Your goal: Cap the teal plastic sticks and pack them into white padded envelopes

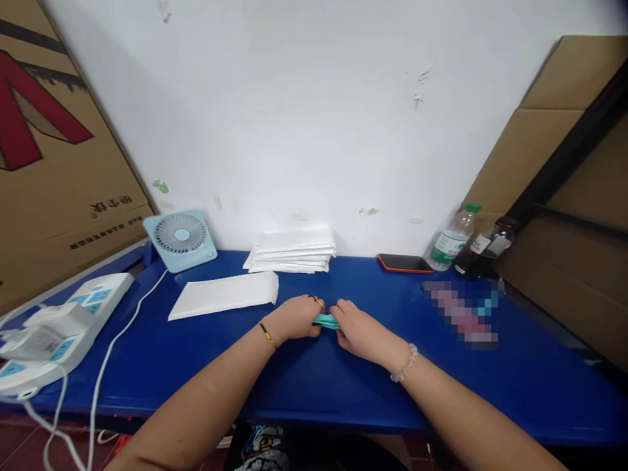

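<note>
A teal folded bundle point(326, 320) lies low over the middle of the blue table, gripped from both ends; its kind is mostly hidden by my fingers. My left hand point(297, 317) is closed on its left end. On its right end my right hand point(357, 328) is closed too, so only a short pleated strip shows between them. Left of my left hand rests a single white padded envelope point(226, 294). Beyond the hands, against the wall, sits a stack of white padded envelopes point(294, 248).
A light blue fan point(181, 239) stands at the back left, near a white power strip point(69, 327) with cables. Toward the back right are a phone point(405, 263), a green-capped bottle point(454, 239) and a dark bottle point(483, 248). Cardboard point(98, 170) flanks the left side.
</note>
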Available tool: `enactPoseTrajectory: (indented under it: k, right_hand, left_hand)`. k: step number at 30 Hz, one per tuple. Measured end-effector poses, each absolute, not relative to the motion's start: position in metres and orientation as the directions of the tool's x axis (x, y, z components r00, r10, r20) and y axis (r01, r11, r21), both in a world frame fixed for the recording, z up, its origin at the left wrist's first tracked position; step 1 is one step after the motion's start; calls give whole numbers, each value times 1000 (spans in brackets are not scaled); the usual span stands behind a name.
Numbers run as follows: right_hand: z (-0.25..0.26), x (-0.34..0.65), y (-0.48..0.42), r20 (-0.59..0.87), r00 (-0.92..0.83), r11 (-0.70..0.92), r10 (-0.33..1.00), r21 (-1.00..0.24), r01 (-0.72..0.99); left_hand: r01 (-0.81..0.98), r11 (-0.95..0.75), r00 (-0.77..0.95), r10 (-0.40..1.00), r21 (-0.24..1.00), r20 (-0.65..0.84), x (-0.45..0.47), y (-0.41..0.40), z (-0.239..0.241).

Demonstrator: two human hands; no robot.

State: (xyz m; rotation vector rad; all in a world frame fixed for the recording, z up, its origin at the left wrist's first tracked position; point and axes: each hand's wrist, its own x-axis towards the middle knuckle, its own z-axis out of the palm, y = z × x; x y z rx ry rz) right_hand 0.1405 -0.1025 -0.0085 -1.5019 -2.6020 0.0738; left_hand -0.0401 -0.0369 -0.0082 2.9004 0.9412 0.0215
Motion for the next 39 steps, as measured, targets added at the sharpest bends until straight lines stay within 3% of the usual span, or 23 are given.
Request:
enactPoseTrajectory:
  k: [4, 10, 14, 22, 27, 30, 32, 34, 37, 39]
  right_hand:
    - [-14, 141, -95, 91, -509, 512, 856, -23, 858]
    - [-12, 153, -91, 98, -546, 550, 832, -22, 835]
    - [-6, 157, -89, 163, -498, 503, 852, 11, 864]
    - [-3, 173, -83, 85, -400, 398, 912, 46, 916]
    - [-2, 189, -78, 52, -406, 407, 913, -30, 913]
    - [-4, 194, -75, 38, -387, 388, 921, -61, 920]
    - [-6, 197, -73, 40, -343, 345, 939, -79, 935]
    - [-7, 201, -70, 51, -291, 296, 955, -139, 945]
    - [-7, 209, -66, 84, -250, 263, 965, -360, 895]
    - [-5, 214, -63, 111, -242, 264, 964, -514, 816]
  left_hand:
    - [616, -788, 788, 615, -23, 36, -28, -47, -17]
    - [658, -751, 753, 658, -52, 21, -20, -56, -12]
    - [728, -685, 685, 727, -23, 47, -9, -64, -2]
    - [694, -705, 686, 709, 145, 162, -65, -37, 27]
    - [934, -354, 356, 933, 51, -56, -157, -3, 23]
    - [918, -388, 392, 919, 85, -42, -175, -3, 21]
    - [888, -440, 442, 897, 134, 18, -171, -9, 31]
    - [843, -470, 475, 879, 261, 46, -161, -14, 47]
    - [697, -468, 610, 786, 543, -105, -144, -16, 73]
    - [616, -381, 687, 688, 689, -234, -132, -12, 81]
